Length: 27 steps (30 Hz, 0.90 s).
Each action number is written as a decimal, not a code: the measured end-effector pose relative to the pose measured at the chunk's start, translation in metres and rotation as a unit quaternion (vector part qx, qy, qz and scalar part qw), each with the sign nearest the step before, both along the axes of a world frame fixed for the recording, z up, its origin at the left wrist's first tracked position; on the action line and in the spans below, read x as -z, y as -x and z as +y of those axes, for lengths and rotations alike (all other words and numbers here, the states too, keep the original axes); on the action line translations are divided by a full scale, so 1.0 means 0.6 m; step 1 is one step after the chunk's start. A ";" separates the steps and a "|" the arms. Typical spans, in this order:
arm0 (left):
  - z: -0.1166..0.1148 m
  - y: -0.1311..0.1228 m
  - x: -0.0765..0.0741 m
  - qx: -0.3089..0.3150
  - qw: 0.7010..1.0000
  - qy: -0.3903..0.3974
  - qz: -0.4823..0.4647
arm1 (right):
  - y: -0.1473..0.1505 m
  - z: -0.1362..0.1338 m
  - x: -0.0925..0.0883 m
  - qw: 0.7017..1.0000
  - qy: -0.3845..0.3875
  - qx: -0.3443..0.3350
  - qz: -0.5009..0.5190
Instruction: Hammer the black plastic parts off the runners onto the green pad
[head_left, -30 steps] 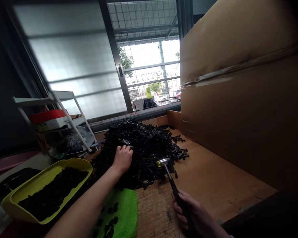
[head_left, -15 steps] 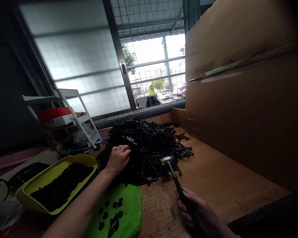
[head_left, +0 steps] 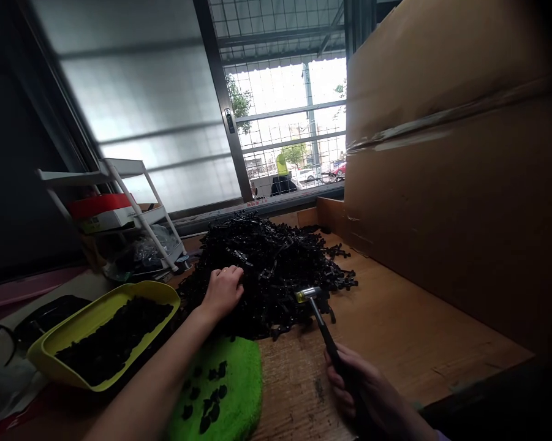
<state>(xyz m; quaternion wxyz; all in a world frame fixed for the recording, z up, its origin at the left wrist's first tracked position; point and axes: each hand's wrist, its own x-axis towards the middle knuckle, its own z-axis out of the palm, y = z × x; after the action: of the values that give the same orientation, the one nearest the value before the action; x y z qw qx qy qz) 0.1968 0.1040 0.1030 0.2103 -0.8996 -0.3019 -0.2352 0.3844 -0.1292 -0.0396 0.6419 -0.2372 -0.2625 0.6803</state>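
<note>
A big heap of small black plastic parts lies on the wooden table. My left hand reaches into the heap's near left side with its fingers curled in among the parts; what they grip is hidden. My right hand is closed round the black handle of a small hammer. The hammer's metal head with a yellow tip hovers at the heap's front edge.
A yellow tray filled with black parts sits at the left. A green fuzzy cloth with a few black parts lies in front of me. A large cardboard box walls the right side. A white rack stands by the window.
The view has shifted a little. My left hand has dug slightly deeper into the heap. The hammer has stayed at the heap's front edge.
</note>
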 end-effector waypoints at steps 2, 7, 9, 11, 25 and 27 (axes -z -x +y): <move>0.001 0.009 -0.003 0.017 1.000 0.006 0.006 | 0.000 0.001 -0.001 1.000 -0.001 0.006 -0.006; 0.015 0.039 -0.002 0.026 0.984 0.117 -0.134 | 0.001 0.000 -0.008 1.000 0.000 0.005 -0.002; 0.013 0.051 0.001 0.024 0.978 0.135 -0.155 | 0.000 -0.002 -0.008 1.000 0.000 0.001 0.000; 0.002 0.059 0.003 0.056 0.986 0.125 -0.089 | 0.000 -0.004 -0.008 1.000 0.003 -0.001 -0.004; 0.026 0.074 0.001 0.115 0.922 0.268 -0.256 | 0.000 -0.004 -0.011 1.000 -0.001 -0.005 -0.009; 0.017 0.080 -0.010 0.138 0.947 0.241 -0.160 | 0.000 -0.004 -0.010 1.000 -0.005 -0.007 -0.010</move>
<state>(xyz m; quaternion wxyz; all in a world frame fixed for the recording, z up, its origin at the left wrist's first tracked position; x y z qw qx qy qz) 0.1485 0.1142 0.1091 -0.0986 -0.9068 -0.2522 -0.3231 0.3847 -0.1316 -0.0338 0.6359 -0.2390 -0.2741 0.6807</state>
